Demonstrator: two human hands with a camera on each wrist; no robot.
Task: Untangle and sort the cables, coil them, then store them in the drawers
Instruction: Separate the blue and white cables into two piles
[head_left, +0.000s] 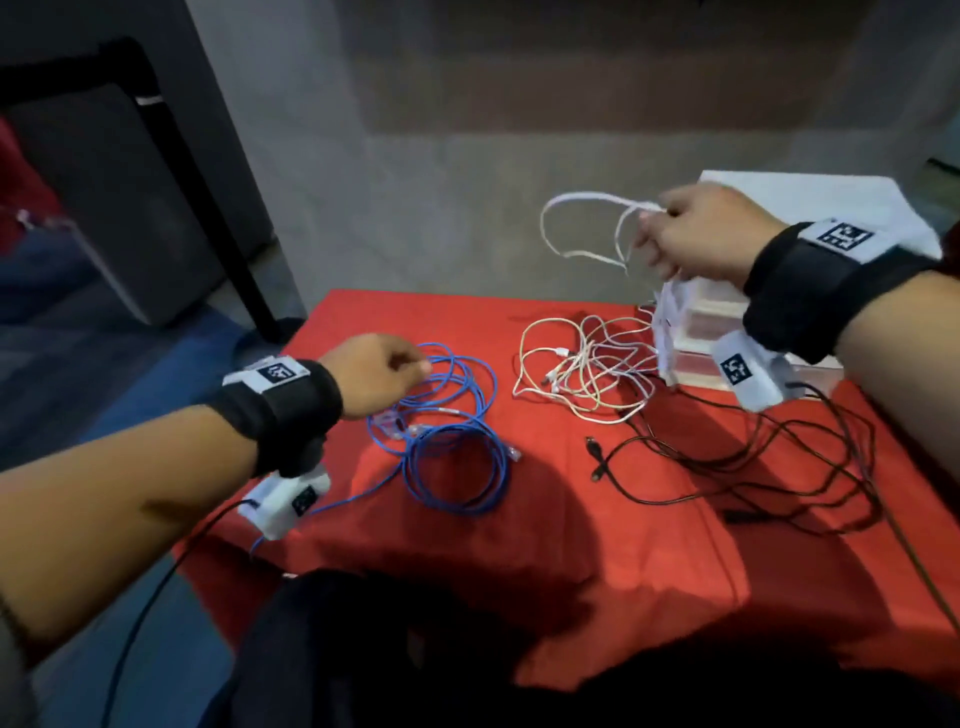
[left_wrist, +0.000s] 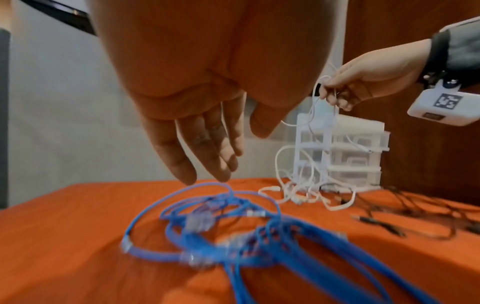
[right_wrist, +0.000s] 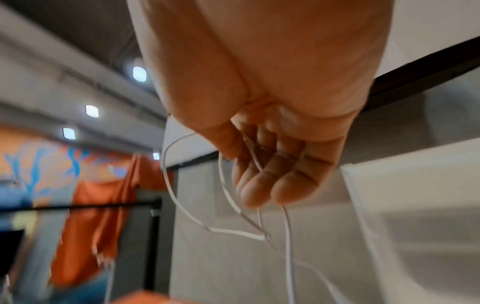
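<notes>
Red tablecloth (head_left: 519, 519) under relaxed left hand (head_left: 371, 374), right hand (head_left: 701, 234) raised gripping white cable (head_left: 576, 200)

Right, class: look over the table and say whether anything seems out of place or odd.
One blue cable trails off the near left edge of the red tablecloth instead of lying with its pile. The white cables remain tangled, some lifted by the right hand. Nothing looks damaged or spilled.

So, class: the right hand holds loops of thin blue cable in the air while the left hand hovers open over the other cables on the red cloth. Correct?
Not quite. The right hand holds loops of thin white cable, as the head view shows; the blue cables lie on the red cloth under the open left hand.
</notes>
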